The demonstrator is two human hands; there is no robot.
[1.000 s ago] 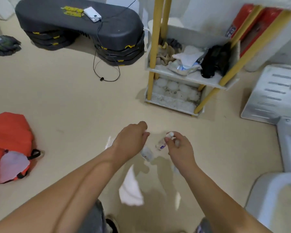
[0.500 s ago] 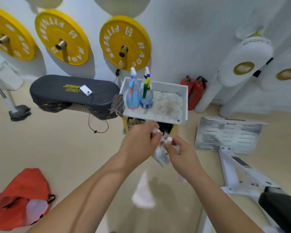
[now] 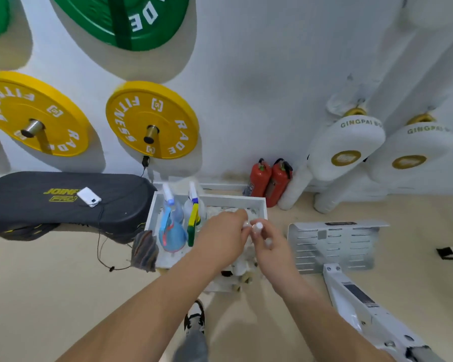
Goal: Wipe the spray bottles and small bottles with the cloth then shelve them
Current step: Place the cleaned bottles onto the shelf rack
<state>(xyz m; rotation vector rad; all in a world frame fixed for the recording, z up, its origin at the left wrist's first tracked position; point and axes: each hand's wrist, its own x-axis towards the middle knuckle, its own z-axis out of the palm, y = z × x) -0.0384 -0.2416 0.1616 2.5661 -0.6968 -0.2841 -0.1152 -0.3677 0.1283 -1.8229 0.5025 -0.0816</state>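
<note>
Our two hands meet over the right half of the white tray [image 3: 230, 199] that tops the shelf. Our right hand [image 3: 272, 248] holds a small bottle [image 3: 258, 227] upright. The thumb and fingers curl round its body and only the white cap shows above them. Our left hand [image 3: 221, 239] comes in from the left with its fingers curled. The tips close on something white just beside the cap, which looks like the cloth [image 3: 242, 267]. The rest of the cloth hangs bunched below both hands, blurred, so we cannot tell how much of it the fingers hold. The small bottle is above the tray and not set down in it.

In the left half of the tray stand two spray bottles side by side. One is a blue spray bottle [image 3: 171, 232] with a pink trigger, and to its right is a clear spray bottle [image 3: 191, 212] with a yellow and green trigger. A grey rag [image 3: 144, 250] hangs at the tray's front left corner.

To the left of the shelf lies a black step platform [image 3: 63, 205] with a white phone [image 3: 89, 197] on it. Two yellow weight plates [image 3: 152, 120] hang on the wall behind, with a green weight plate [image 3: 131, 19] higher up. Two red fire extinguishers [image 3: 270, 180] stand against the wall just behind the tray. White punching pads [image 3: 347, 150] lean further right. A slotted metal plate [image 3: 335, 246] lies on the floor to the right of our hands. One shoe [image 3: 194, 320] shows between our forearms.
</note>
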